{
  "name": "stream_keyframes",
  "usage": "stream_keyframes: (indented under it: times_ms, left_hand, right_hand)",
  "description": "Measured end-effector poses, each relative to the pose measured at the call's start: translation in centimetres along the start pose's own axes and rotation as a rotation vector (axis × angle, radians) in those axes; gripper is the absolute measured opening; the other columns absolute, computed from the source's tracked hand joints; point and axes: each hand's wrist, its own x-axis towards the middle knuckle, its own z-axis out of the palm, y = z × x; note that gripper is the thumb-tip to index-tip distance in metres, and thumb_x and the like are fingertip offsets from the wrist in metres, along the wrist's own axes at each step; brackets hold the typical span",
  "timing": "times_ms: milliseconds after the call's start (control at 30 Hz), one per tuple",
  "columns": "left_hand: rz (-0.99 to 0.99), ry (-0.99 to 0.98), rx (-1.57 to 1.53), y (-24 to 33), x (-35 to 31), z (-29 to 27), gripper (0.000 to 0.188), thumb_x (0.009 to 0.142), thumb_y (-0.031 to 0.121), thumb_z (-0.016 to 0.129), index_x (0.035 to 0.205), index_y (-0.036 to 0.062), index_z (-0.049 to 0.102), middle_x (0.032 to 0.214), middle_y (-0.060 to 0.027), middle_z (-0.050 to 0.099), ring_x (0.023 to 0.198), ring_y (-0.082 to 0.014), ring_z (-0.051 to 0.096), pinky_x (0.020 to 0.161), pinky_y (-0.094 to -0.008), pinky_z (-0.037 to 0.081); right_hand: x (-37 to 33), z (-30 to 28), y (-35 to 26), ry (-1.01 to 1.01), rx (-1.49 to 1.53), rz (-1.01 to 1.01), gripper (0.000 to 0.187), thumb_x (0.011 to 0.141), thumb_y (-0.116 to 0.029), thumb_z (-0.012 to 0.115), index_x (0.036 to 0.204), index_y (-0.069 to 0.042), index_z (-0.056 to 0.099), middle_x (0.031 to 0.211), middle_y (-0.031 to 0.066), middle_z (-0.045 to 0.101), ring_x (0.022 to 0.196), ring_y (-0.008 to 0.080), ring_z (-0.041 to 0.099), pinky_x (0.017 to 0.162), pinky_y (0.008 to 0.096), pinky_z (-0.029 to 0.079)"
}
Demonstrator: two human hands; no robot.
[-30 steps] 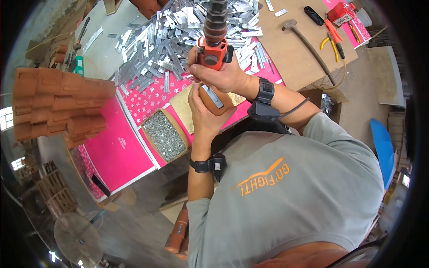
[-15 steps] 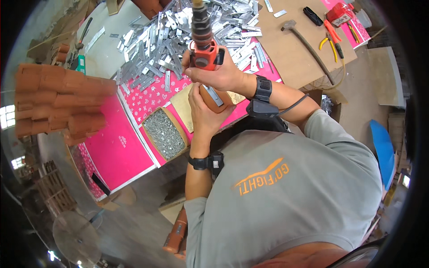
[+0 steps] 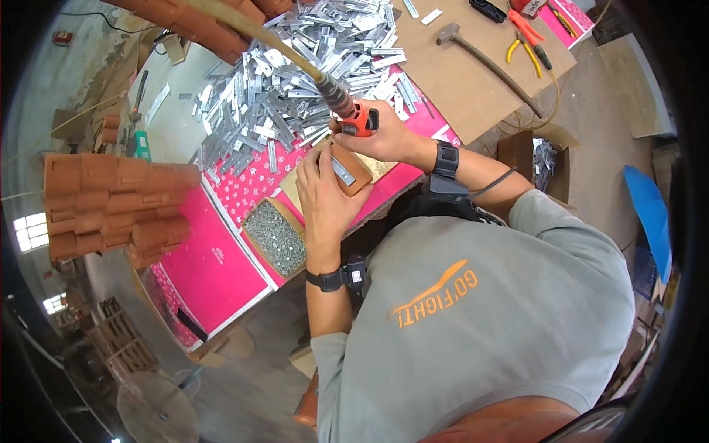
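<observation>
My left hand [image 3: 323, 199] is wrapped round a reddish-brown block [image 3: 361, 176] at the near edge of the table. A flat metal strip [image 3: 342, 171] lies along the block's top, close to the fingers. Just beyond it, my right hand [image 3: 389, 139] grips a red-and-black power screwdriver [image 3: 357, 119], whose hose end leans up and to the left. The tool's tip is hidden, so I cannot tell whether it touches the strip. A pale board [image 3: 292, 193] lies beneath the block. Left of my left hand stands an open box of small screws [image 3: 275, 235].
A heap of metal strips [image 3: 295, 81] covers the far table. Stacked reddish-brown pieces [image 3: 111, 199] stand at the left. On brown cardboard at the right lie a hammer [image 3: 487, 66] and pliers [image 3: 526, 46]. A yellowish hose [image 3: 258, 33] crosses above the heap.
The screwdriver has tipped over, its hose end now slanting left, and my right hand has moved slightly right. My left hand still holds the block. The whole view has shifted a little.
</observation>
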Motion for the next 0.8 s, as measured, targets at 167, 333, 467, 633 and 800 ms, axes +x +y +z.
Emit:
stream_keyframes:
  times_ms: [167, 333, 467, 633, 800]
  left_hand:
    - [-0.081, -0.052, -0.076, 0.3, 0.3, -0.6, 0.097, 0.062, 0.026, 0.089, 0.142, 0.0023, 0.04, 0.126, -0.0204, 0.048, 0.123, -0.0379, 0.045, 0.105, -0.0477, 0.039]
    - [-0.168, -0.014, -0.503, -2.1, -1.4, 0.8, 0.097, 0.064, 0.014, 0.087, 0.144, 0.0017, 0.034, 0.137, -0.0203, 0.044, 0.133, -0.0347, 0.041, 0.113, -0.0448, 0.033]
    - [-0.184, -0.01, -0.777, -4.4, -2.7, 1.8, 0.096, 0.066, 0.006, 0.084, 0.146, 0.0027, 0.03, 0.148, -0.0199, 0.037, 0.142, -0.0321, 0.034, 0.117, -0.0427, 0.028]
    - [-0.226, -0.078, -0.779, -5.8, -3.8, 1.1, 0.1, 0.067, 0.004, 0.083, 0.147, 0.0027, 0.023, 0.149, -0.0225, 0.035, 0.145, -0.0322, 0.03, 0.119, -0.0423, 0.025]
    - [-0.272, -0.14, -0.698, -5.4, -3.3, 0.2, 0.102, 0.069, 0.004, 0.083, 0.146, 0.0022, 0.018, 0.151, -0.0256, 0.032, 0.145, -0.0313, 0.028, 0.119, -0.0407, 0.022]
  right_hand:
    - [-0.6, -0.1, 2.0, 0.035, -0.011, -0.041, 0.024, 0.079, -0.01, 0.077, 0.1, -0.004, 0.066, 0.086, 0.0032, 0.066, 0.076, 0.0088, 0.059, 0.071, 0.0272, 0.05]
    - [-0.7, -0.3, 2.8, 0.053, -0.011, -0.06, 0.026, 0.079, -0.011, 0.077, 0.102, -0.005, 0.067, 0.084, 0.0028, 0.066, 0.076, 0.0083, 0.06, 0.071, 0.0265, 0.05]
    - [-0.7, -0.5, 2.3, 0.038, 0.012, -0.032, 0.024, 0.082, -0.008, 0.075, 0.103, -0.004, 0.065, 0.089, 0.0023, 0.066, 0.082, 0.0082, 0.06, 0.076, 0.0264, 0.049]
    - [-0.9, -0.8, 2.2, 0.004, 0.014, -0.009, 0.02, 0.084, -0.005, 0.072, 0.101, -0.003, 0.063, 0.091, 0.0016, 0.065, 0.085, 0.0081, 0.059, 0.079, 0.0264, 0.049]
    - [-0.8, -0.3, 2.3, -0.01, -0.003, 0.005, 0.019, 0.084, -0.004, 0.072, 0.1, -0.003, 0.063, 0.091, 0.0018, 0.066, 0.084, 0.0084, 0.06, 0.078, 0.0263, 0.049]
